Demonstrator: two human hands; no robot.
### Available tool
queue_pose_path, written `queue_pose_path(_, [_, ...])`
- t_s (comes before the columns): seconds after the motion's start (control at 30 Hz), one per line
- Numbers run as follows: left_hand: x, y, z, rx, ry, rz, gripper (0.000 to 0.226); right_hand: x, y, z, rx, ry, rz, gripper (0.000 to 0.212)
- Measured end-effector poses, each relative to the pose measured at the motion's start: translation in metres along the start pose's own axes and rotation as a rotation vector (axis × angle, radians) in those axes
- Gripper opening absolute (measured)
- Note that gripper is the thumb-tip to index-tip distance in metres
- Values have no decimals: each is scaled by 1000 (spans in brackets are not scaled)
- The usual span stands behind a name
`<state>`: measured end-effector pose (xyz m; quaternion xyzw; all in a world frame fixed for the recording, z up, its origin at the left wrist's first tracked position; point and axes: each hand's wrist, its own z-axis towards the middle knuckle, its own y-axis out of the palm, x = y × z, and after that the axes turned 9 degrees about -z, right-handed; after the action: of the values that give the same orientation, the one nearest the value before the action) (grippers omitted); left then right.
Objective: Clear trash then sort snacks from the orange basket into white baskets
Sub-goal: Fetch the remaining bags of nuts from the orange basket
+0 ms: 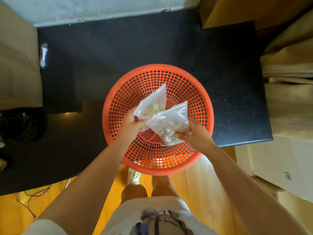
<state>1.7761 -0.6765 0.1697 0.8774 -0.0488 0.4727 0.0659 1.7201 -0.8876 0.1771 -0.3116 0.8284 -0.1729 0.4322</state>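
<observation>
Snack bags (166,121) over orange basket (118,92)

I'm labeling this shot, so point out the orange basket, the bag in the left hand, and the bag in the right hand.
orange basket (204,106): head view, on its far right rim.
left bag (156,97): head view, on its upper clear plastic.
right bag (172,118): head view, on its middle.

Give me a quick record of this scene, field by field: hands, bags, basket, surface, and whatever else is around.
left hand: left hand grips the far snack bag
right hand: right hand grips the near snack bag
bags: clear plastic, pale pieces inside, overlapping, held above the basket
basket: orange basket, round, perforated, nothing else visible inside
surface: dark countertop, basket overhanging its near edge
surroundings: cardboard boxes on both sides
white baskets: none in view
</observation>
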Motion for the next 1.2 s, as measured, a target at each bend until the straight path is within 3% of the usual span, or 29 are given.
queue_pose_path(0.13, [13,-19,-28,16,-6,-29,9,-8,-5,-57,9,23,431,33])
queue_pose_path(0.27, [34,-36,-68,-85,-2,-118,20,-21,4,-122,108,72,755,35])
queue_pose_path(0.5, [67,-60,-136,-479,-58,-267,25,-59,54,-222,381,176,1031,44])
queue_pose_path(0.67, [67,-71,-176,-590,-203,-298,30,-86,110,-295,627,181,1264,50])
queue_pose_path(0.77, [66,-71,-202,-762,-291,-187,46,-98,146,-339,798,211,1345,50])
queue_pose_path(0.87, [58,-61,-231,-925,-309,-7,85,-104,182,-381,964,287,1395,54])
queue_pose_path(0.93, [46,-50,-252,-1015,-309,95,95,-107,206,-408,1077,347,1422,55])
queue_pose_path(1.07, [11,-31,-300,-1123,-340,309,91,-116,260,-463,1282,467,1445,75])
queue_pose_path(1.2, [-27,-20,-355,-1335,-362,530,56,-129,323,-512,1506,602,1522,73])
